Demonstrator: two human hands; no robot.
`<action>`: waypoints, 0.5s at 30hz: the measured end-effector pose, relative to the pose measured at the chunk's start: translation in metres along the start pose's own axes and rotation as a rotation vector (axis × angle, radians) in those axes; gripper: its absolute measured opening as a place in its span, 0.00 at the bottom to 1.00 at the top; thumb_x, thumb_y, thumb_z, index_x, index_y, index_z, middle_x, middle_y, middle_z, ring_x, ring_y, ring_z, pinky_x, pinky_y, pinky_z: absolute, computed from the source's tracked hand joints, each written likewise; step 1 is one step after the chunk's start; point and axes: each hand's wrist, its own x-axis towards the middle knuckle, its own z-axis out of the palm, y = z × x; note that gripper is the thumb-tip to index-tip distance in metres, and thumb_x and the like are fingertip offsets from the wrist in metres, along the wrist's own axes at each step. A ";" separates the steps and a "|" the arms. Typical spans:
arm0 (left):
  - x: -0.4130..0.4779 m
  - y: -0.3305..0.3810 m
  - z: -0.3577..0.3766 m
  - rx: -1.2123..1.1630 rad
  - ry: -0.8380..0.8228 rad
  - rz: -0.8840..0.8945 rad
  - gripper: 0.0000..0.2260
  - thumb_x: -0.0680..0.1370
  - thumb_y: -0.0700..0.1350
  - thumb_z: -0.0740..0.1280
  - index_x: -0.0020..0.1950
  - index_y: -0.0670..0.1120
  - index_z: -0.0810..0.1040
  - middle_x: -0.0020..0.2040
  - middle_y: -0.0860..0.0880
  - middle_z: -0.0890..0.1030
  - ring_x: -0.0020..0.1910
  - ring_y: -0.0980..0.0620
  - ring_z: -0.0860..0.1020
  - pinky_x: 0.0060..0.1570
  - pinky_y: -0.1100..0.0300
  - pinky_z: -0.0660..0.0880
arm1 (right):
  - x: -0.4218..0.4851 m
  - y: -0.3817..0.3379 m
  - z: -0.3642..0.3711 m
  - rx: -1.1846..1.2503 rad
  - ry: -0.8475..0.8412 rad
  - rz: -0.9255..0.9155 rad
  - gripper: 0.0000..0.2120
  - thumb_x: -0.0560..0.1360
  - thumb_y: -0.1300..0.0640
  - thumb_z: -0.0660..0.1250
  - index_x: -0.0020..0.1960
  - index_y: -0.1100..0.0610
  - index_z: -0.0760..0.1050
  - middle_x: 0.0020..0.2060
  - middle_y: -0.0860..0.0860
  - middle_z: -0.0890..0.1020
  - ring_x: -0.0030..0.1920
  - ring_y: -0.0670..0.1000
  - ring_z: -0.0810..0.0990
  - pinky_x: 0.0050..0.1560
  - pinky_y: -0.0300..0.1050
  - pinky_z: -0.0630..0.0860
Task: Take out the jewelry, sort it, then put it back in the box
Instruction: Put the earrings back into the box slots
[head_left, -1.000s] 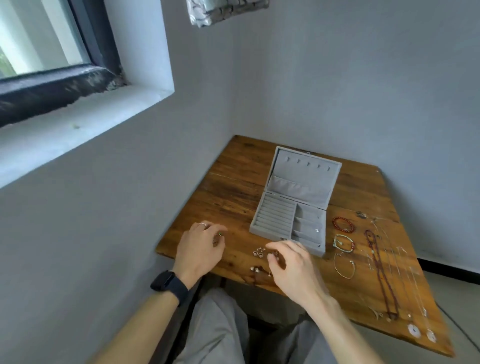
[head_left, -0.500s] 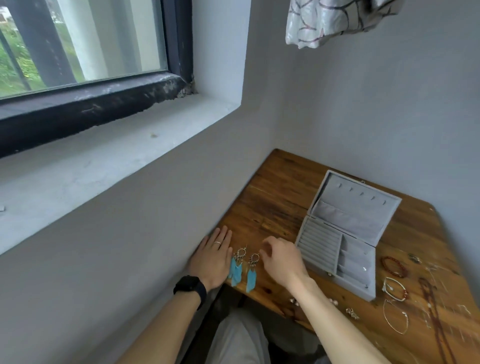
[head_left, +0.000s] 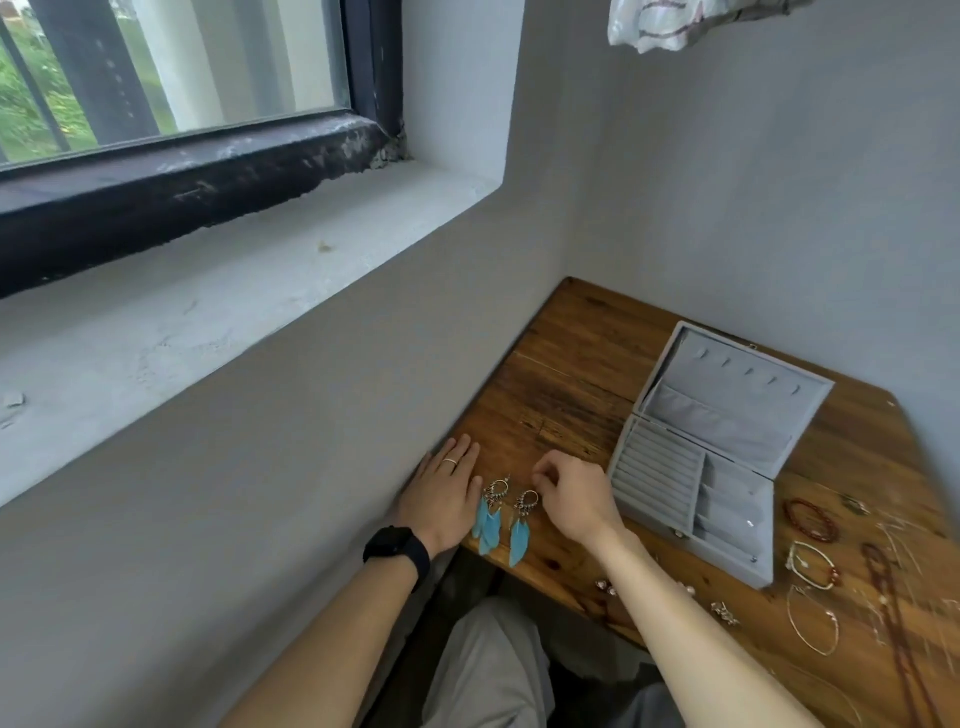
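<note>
Left hand (head_left: 441, 493) flat on table (head_left: 571, 374), fingers (head_left: 460, 452) straight, right hand (head_left: 576, 499) curled, pinching feather earring (head_left: 521, 525)

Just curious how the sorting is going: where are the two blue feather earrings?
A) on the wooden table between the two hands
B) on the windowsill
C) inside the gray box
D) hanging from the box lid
A: the earrings lie side by side on the table, between the left hand and the right hand, outside the open box.
</note>
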 end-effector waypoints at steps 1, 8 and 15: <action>0.002 0.002 -0.004 -0.065 0.011 -0.025 0.24 0.85 0.54 0.50 0.81 0.50 0.57 0.81 0.52 0.55 0.80 0.53 0.52 0.77 0.57 0.48 | -0.001 0.003 -0.002 0.065 -0.009 0.002 0.05 0.80 0.55 0.65 0.54 0.49 0.79 0.48 0.43 0.81 0.48 0.43 0.78 0.45 0.32 0.71; 0.021 0.022 -0.022 -0.080 0.128 -0.029 0.17 0.78 0.60 0.66 0.64 0.56 0.80 0.63 0.54 0.79 0.60 0.53 0.77 0.60 0.54 0.76 | -0.014 0.022 -0.010 0.258 0.059 -0.013 0.03 0.80 0.51 0.66 0.51 0.43 0.77 0.48 0.41 0.79 0.49 0.39 0.75 0.47 0.36 0.70; 0.029 0.034 -0.018 -0.139 0.164 -0.068 0.05 0.76 0.55 0.72 0.47 0.56 0.86 0.51 0.56 0.81 0.52 0.56 0.77 0.50 0.60 0.74 | -0.022 0.028 -0.019 0.384 0.090 -0.022 0.03 0.80 0.50 0.65 0.49 0.43 0.77 0.42 0.40 0.81 0.44 0.40 0.79 0.44 0.36 0.74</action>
